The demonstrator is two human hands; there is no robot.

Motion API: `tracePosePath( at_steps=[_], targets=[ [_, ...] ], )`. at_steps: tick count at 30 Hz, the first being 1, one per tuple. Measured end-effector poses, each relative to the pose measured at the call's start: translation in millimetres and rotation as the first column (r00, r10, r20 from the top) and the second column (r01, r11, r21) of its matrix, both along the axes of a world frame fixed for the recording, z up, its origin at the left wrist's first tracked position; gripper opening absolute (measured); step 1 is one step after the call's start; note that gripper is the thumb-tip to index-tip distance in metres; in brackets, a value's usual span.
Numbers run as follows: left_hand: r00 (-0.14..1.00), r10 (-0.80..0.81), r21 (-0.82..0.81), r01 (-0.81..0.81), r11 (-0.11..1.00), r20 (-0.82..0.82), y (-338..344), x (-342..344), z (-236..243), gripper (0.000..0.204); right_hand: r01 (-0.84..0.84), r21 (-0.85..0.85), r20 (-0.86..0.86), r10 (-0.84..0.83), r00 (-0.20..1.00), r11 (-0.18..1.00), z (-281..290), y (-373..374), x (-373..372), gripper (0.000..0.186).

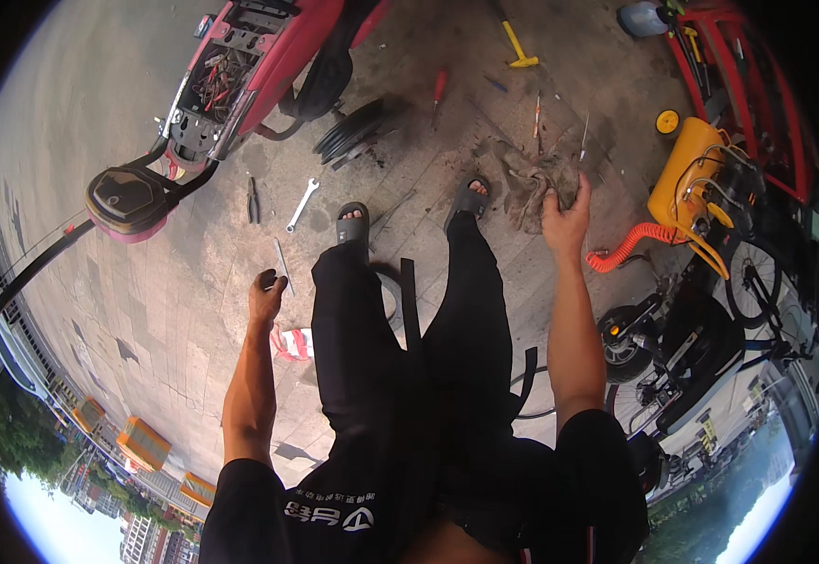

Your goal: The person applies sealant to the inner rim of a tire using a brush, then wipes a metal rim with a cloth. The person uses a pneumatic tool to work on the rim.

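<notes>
Head view: hands are set well apart. Right of centre, the edge of a crumpled grey-brown rag (527, 188) is apparently pinched between thumb and fingers of the right hand (566, 214). Left of centre, the left hand (266, 297) is half curled just beside a thin metal rod (283, 265); whether the rod is gripped cannot be told. Rag judged light, limp, not fragile, perhaps slick if oily; best taken by a bunched fold. Upper centre, a red-handled screwdriver (441, 86) and yellow hammer (515, 42) are seen.
</notes>
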State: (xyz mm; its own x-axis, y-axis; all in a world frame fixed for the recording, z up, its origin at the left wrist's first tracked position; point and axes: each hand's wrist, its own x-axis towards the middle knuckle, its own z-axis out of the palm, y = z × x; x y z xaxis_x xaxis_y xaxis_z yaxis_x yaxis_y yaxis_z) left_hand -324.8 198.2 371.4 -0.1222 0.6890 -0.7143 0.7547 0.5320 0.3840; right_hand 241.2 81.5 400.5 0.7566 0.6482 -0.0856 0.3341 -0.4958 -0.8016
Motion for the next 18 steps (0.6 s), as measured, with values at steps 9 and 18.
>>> tracePosePath(
  at_steps=[9, 18],
  targets=[
    [0.972, -0.081, 0.063, 0.069, 0.996, 0.221, -3.5, 142.2, -30.0, 0.046, -0.174, -0.046, -0.209, 0.161, 0.965, 0.984, -77.6, 57.9, 2.1, 0.057],
    [0.879, -0.173, 0.272, 0.051, 0.961, 0.444, 66.7, 353.3, -279.1, 0.034, -0.303, -0.355, -0.235, 0.229, 0.945, 0.884, -287.5, 110.8, 26.6, 0.060]
  ],
)
